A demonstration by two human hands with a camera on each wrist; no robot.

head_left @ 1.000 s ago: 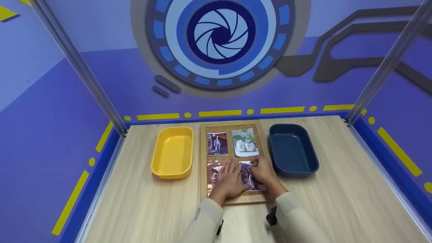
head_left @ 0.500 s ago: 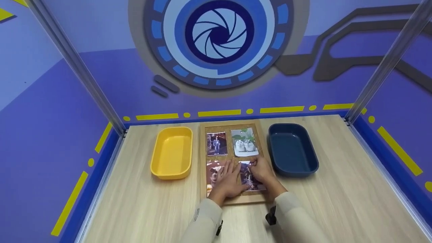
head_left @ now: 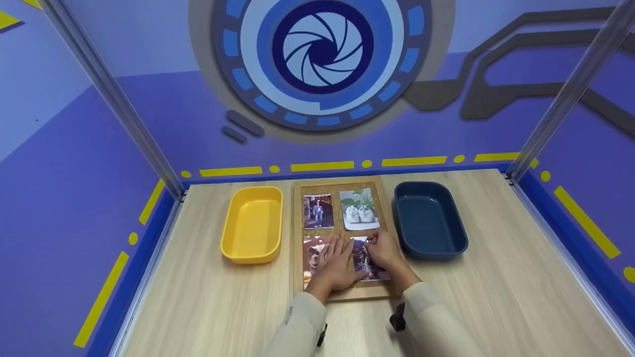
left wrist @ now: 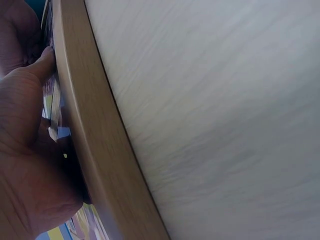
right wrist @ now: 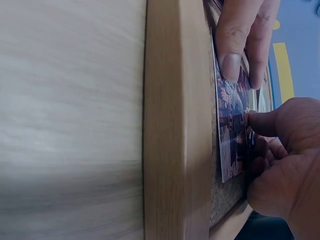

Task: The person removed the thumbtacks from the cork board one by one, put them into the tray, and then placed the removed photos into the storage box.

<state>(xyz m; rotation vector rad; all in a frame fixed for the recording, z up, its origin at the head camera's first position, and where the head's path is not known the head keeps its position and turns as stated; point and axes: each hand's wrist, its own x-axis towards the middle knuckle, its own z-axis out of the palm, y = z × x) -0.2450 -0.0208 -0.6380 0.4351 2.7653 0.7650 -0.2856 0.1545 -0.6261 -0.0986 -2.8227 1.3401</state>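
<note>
A wood-framed cork board [head_left: 297, 238] lies on the table with photos in two rows. My left hand [head_left: 337, 270] lies with fingers spread over the dog photo [head_left: 311, 253] at lower left, its thumb on the dark photo [head_left: 374, 272] at lower right. My right hand [head_left: 387, 250] has curled fingers at that dark photo's upper edge. Its thumb [right wrist: 262, 123] and fingers pinch something small, mostly hidden, that looks like a pushpin. In the right wrist view the dark photo's near edge stands slightly off the cork.
A yellow tray [head_left: 228, 243] stands left of the board, a dark blue tray [head_left: 461, 238] close to its right. Above the hands are a photo of a standing person [head_left: 317, 212] and a hamster photo [head_left: 360, 213]. Blue panels [head_left: 149, 124] enclose the table.
Both hands keep their places on the board, with no clear movement. The head view has shifted very slightly.
</note>
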